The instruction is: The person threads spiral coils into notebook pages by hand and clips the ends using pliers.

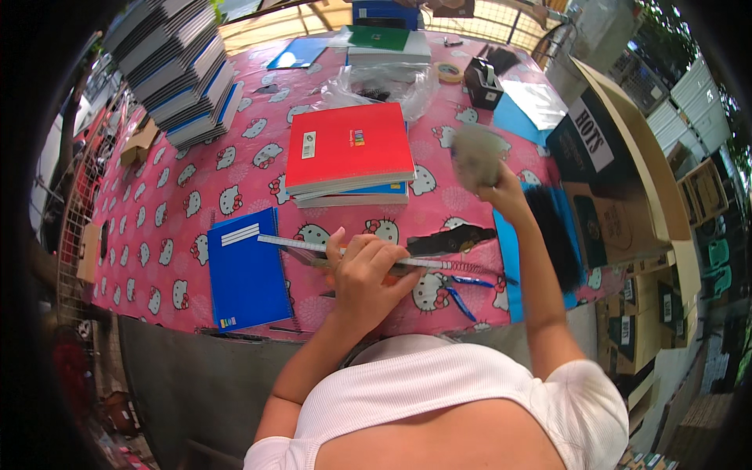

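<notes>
My left hand point(366, 276) is closed over the long edge of a thin spiral notebook point(294, 244) standing on its side near the table's front. The notebook's coil point(468, 266) shows at its right end. Raised further out to the right, my right hand point(505, 196) grips a greyish roundish object point(475, 157), too smeared by motion to name. Left of the hands lies a blue spiral notebook point(249, 270). Two blue pens point(460, 303) rest right of my left hand, and a dark flat item point(453, 240) lies just beyond the held notebook.
A red notebook point(345, 145) tops a pile mid-table. A tall notebook stack point(176, 74) stands back left. Beyond the pile are plastic wrap point(415, 90), a tape roll point(450, 72) and a black tape dispenser point(483, 84). A black bundle point(554, 235) and cardboard box point(619, 149) occupy the right.
</notes>
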A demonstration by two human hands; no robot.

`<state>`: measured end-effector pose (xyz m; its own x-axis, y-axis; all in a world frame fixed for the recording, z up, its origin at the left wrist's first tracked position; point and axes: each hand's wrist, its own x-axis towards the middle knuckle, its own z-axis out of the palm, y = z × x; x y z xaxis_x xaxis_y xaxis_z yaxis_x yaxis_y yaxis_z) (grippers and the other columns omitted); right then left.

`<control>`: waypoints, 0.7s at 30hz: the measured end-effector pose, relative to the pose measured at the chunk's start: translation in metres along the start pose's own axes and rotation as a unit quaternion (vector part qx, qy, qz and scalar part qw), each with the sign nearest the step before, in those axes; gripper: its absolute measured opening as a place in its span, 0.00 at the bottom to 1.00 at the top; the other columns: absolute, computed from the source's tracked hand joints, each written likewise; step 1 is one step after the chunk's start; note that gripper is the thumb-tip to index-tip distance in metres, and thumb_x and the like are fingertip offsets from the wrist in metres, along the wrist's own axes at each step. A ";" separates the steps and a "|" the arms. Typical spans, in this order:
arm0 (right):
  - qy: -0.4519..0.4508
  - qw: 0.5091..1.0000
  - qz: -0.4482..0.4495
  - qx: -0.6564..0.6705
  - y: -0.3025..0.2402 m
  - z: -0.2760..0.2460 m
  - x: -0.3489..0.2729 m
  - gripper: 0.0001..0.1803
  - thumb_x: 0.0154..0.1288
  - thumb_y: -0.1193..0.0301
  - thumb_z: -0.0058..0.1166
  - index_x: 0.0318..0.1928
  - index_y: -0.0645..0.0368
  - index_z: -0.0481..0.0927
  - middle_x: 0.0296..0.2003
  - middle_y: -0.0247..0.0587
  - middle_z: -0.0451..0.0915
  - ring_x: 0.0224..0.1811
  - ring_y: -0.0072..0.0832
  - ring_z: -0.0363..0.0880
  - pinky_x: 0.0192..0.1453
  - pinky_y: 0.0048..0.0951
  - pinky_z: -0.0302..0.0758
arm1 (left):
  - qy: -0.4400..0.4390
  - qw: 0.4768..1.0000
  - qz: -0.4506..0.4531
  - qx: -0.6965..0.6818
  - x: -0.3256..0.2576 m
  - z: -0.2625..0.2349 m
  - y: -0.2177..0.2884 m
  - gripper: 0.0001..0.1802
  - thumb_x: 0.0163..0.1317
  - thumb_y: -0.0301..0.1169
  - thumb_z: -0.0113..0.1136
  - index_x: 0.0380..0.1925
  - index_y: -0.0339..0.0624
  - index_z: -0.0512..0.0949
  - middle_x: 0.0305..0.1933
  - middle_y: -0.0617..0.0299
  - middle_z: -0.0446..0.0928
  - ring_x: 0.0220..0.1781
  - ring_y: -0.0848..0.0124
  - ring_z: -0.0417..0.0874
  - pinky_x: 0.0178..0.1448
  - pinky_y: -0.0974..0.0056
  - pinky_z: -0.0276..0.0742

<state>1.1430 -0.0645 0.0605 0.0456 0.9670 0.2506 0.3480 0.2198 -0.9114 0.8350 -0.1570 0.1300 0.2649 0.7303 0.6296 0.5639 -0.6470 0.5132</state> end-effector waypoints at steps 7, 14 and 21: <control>-0.225 0.961 0.039 0.154 -0.023 0.030 -0.069 0.21 0.51 0.70 0.65 0.47 0.60 0.76 0.34 0.40 0.83 0.35 0.28 0.81 0.42 0.31 0.78 | 0.015 0.999 0.023 -0.029 0.001 0.004 -0.006 0.14 0.39 0.37 0.75 0.23 0.48 0.79 0.24 0.67 0.78 0.37 0.68 0.79 0.64 0.51 0.53; -0.190 0.974 -0.097 -0.074 -0.045 0.043 -0.050 0.20 0.45 0.70 0.70 0.41 0.60 0.81 0.33 0.39 0.83 0.33 0.29 0.81 0.42 0.31 0.78 | -0.003 0.998 -0.024 -0.053 -0.003 0.000 -0.007 0.14 0.38 0.37 0.75 0.23 0.47 0.79 0.27 0.67 0.78 0.37 0.69 0.79 0.62 0.52 0.56; -0.169 0.979 0.063 -0.098 -0.082 0.064 -0.051 0.23 0.40 0.76 0.69 0.42 0.63 0.81 0.35 0.37 0.83 0.39 0.23 0.80 0.47 0.27 0.75 | -0.026 0.999 -0.015 0.026 -0.003 -0.045 -0.021 0.16 0.39 0.42 0.74 0.25 0.48 0.80 0.29 0.67 0.78 0.40 0.67 0.77 0.63 0.54 0.54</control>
<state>1.0525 -0.1240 0.1015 -0.2005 0.9796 -0.0115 0.5338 0.0994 -0.8397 0.7872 -0.1559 0.1438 0.2869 0.7603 0.5827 0.6121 -0.6135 0.4990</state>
